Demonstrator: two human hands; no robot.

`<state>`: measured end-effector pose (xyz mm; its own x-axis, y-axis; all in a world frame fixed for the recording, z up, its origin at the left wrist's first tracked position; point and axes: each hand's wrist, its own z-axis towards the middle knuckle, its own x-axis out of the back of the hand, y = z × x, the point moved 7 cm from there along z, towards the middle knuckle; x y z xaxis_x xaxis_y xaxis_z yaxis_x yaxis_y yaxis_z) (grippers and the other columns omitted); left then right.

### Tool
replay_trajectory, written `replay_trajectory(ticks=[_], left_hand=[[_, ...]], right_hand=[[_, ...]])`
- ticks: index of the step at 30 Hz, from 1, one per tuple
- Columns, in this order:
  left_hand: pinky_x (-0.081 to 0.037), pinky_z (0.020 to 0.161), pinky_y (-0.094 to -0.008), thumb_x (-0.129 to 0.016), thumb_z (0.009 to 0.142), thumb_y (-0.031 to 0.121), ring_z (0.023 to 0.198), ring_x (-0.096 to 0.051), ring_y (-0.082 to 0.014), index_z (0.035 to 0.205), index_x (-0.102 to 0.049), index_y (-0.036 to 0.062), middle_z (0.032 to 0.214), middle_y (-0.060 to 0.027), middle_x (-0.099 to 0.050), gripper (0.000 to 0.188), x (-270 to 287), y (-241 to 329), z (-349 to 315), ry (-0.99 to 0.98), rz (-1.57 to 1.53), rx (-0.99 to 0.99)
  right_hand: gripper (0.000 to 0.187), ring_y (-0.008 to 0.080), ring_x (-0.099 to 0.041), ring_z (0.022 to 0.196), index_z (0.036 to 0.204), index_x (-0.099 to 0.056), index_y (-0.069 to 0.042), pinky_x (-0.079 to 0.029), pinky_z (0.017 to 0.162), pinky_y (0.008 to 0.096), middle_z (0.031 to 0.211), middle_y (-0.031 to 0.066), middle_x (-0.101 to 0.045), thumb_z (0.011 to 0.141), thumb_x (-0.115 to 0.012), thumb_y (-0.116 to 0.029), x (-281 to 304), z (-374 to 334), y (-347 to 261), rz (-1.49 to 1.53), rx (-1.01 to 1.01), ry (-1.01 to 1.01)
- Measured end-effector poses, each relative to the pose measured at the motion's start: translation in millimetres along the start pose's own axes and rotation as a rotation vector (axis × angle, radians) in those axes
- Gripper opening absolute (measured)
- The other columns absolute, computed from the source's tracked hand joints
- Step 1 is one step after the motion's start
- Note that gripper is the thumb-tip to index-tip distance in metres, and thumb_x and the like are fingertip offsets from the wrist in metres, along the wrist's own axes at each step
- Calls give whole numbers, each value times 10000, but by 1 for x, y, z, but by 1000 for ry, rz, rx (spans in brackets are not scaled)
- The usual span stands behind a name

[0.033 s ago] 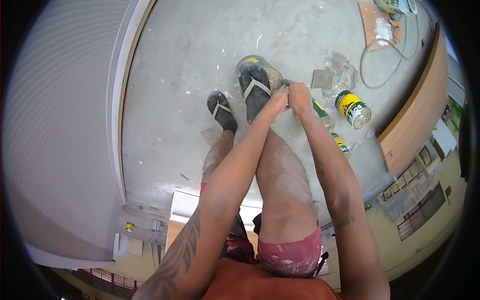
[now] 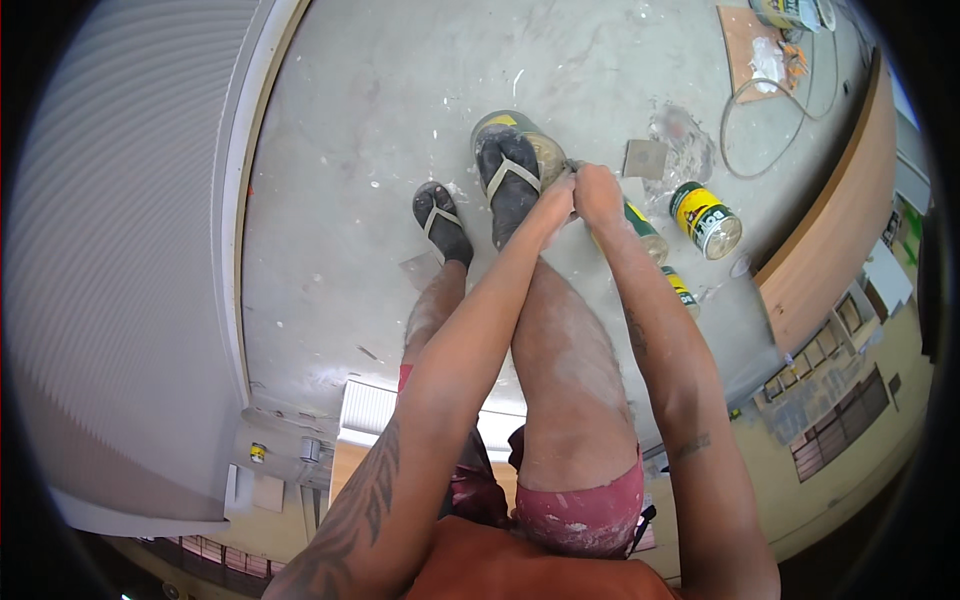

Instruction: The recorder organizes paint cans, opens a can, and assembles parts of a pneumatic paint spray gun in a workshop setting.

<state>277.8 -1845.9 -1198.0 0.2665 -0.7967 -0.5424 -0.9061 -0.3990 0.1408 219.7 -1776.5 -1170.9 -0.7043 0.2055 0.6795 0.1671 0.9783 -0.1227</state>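
My left hand [image 2: 557, 208] and my right hand [image 2: 599, 196] are pressed together beyond my raised knee, both with curled fingers. A small dark piece [image 2: 571, 164] sticks out at the far side of the fingers; its kind is hidden. Just left of the hands, my flip-flop [image 2: 510, 178] rests on a tipped paint can [image 2: 547, 158] with a green and yellow label. Below the right wrist lies another green can [image 2: 652, 242], partly covered by my forearm.
A yellow and green can [image 2: 707, 220] lies to the right, with a smaller can [image 2: 682, 288] nearer. A square grey sheet [image 2: 645, 158] lies beyond the hands. A hose [image 2: 728, 140] loops by a wooden board [image 2: 738, 55]. A curved wooden panel [image 2: 835, 215] bounds the right; a ribbed wall [image 2: 130, 250] the left.
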Motion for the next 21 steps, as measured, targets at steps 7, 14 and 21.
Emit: replay_trajectory(ticks=[7,14,21], left_hand=[[-359,1099,-396,-381,1053,325,1272,-478,-208,1462,-418,73,1424,-94,-487,482,-2,0,-5,98,34,-31],[-328,1104,-318,-380,1058,318,1302,-476,-275,1393,-471,-36,1392,-182,-521,496,22,1,-5,140,540,-258],[-401,1034,-301,-364,1058,294,1236,-518,-227,1373,-490,-17,1320,-149,-565,460,23,-8,-6,98,457,-148]], right_hand=[[183,415,-691,875,884,-703,17,-558,791,478,884,255,-692,872,-595,-130,-2,4,13,37,-2,-27],[191,402,-688,873,964,-665,14,-557,781,478,952,216,-684,911,-564,-140,-5,-5,-1,55,-13,17],[193,418,-681,898,1031,-620,4,-557,779,486,1000,200,-652,913,-567,-138,-5,-12,-4,13,-15,23]])
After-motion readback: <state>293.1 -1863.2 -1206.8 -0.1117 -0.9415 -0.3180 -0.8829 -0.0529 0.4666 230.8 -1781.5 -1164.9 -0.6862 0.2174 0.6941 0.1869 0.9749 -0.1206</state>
